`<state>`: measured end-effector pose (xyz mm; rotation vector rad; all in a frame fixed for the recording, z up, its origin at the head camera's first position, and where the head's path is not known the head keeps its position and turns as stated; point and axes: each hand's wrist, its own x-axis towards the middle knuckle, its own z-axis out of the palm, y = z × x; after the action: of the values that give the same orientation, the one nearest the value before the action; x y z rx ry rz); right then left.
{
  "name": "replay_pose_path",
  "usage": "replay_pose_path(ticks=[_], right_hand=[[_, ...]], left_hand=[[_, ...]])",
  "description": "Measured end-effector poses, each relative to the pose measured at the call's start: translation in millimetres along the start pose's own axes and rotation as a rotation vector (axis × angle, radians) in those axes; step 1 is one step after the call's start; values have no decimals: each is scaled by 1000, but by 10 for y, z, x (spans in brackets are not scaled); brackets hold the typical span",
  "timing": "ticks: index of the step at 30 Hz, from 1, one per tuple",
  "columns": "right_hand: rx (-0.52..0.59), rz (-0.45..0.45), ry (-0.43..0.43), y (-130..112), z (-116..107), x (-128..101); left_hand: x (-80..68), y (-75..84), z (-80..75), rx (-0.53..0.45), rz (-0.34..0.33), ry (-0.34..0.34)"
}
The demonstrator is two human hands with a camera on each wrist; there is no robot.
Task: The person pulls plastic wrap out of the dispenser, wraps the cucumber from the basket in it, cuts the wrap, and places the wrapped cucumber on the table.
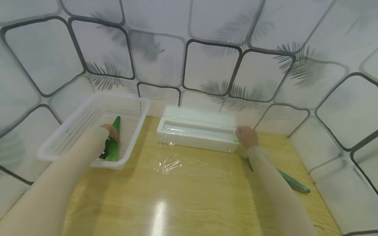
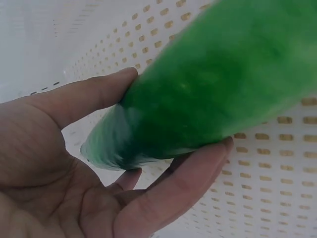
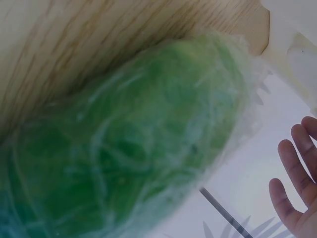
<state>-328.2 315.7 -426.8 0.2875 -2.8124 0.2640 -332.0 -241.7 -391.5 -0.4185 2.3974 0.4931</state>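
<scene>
Green cucumber [image 2: 198, 94] | left hand [image 1: 111, 131] pinching it thumb-to-fingers inside perforated basket [image 1: 110, 164], likely for steadiness | right hand [image 1: 247, 136], fingers extended, beside cling-film dispenser [image 1: 196, 139]

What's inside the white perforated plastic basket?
In the basket: a long green tapered vegetable, gripped by the bare left hand, over perforated floor. Covered: floor behind the vegetable, hand and pale-sleeved left forearm; can't tell what's there.
</scene>
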Motion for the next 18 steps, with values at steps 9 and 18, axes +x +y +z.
replay_pose_path(ticks=[9,18], right_hand=[[13,10,-6,6,30,-3],[-6,-3,28,72,85,13]], left_hand=[[5,-33,104,-92,1,15],[-76,-101,-47,-114,92,38]])
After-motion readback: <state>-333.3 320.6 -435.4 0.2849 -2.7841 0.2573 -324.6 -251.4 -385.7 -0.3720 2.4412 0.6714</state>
